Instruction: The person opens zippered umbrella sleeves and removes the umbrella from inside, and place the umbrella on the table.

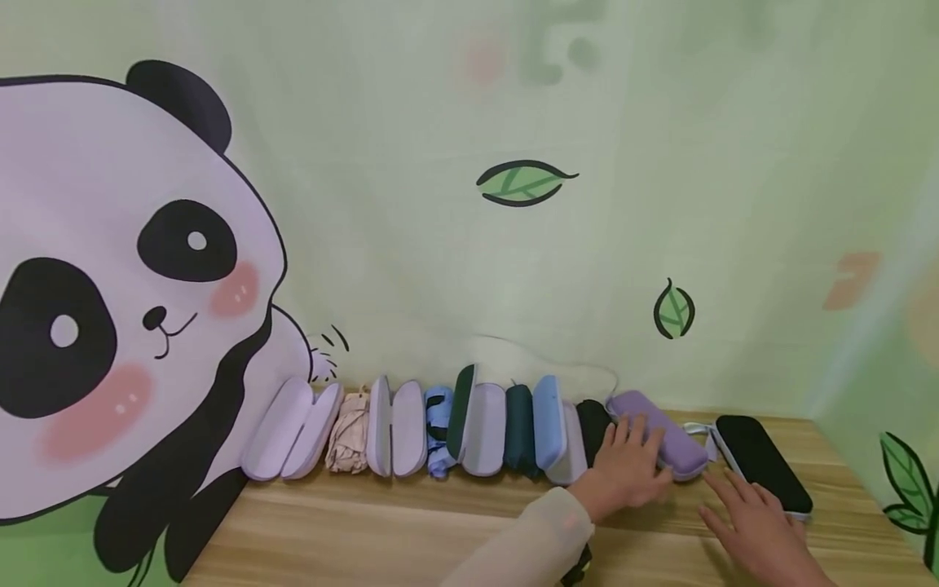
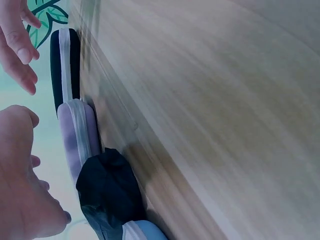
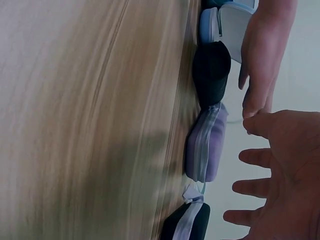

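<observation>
My left hand [image 1: 627, 469], fingers spread, hovers over or lightly touches the near left side of a purple zippered case [image 1: 685, 456]; contact is unclear. Left of that case a folded black cloth bundle [image 1: 590, 416], perhaps an umbrella, is partly hidden by the hand. My right hand [image 1: 763, 526] is held with its fingers extended just in front of a black zippered case [image 1: 763, 461], which lies slanted at the row's right end. Both wrist views show the purple case [image 2: 75, 132] between the black bundle [image 3: 211, 72] and the black case [image 3: 192, 220]. Neither hand holds anything.
Leftward along the wall runs a row: open glasses cases [image 1: 484, 428] in white, green and blue, a beige folded bundle [image 1: 348, 436], a blue one [image 1: 438, 432] and a dark teal one [image 1: 519, 428]. Behind the wooden table [image 1: 352, 530] hangs a panda-printed cloth [image 1: 411, 269].
</observation>
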`<control>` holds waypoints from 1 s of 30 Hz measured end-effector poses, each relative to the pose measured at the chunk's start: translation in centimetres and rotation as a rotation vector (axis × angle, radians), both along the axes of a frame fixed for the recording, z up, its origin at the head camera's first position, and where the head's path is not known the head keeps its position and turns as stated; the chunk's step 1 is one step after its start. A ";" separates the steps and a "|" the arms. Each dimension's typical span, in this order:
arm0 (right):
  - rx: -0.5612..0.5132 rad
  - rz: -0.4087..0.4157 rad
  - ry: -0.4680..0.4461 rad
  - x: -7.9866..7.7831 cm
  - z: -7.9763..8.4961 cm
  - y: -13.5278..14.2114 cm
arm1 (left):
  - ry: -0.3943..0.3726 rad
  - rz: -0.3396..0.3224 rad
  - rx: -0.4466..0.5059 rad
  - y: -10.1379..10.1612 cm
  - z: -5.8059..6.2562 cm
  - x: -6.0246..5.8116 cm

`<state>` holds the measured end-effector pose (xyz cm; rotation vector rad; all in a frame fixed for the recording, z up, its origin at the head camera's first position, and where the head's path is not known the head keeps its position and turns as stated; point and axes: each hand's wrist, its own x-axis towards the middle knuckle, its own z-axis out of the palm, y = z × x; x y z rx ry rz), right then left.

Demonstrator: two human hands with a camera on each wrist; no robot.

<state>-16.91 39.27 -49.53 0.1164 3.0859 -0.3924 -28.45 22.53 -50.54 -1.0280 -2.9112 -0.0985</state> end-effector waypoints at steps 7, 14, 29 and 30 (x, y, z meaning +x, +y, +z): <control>-0.008 -0.012 -0.019 -0.1 0.0 0.5 | -0.012 -0.018 -0.005 1.0 0.2 -0.2; 0.004 -0.024 -0.004 -0.4 0.7 1.5 | -0.020 -0.023 -0.015 3.2 0.2 -0.6; -0.003 -0.060 -0.068 0.3 1.0 3.7 | -0.042 0.019 -0.064 5.3 0.0 -1.1; -0.010 -0.059 -0.072 0.3 0.8 3.6 | -0.050 0.020 -0.068 5.3 -0.2 -1.3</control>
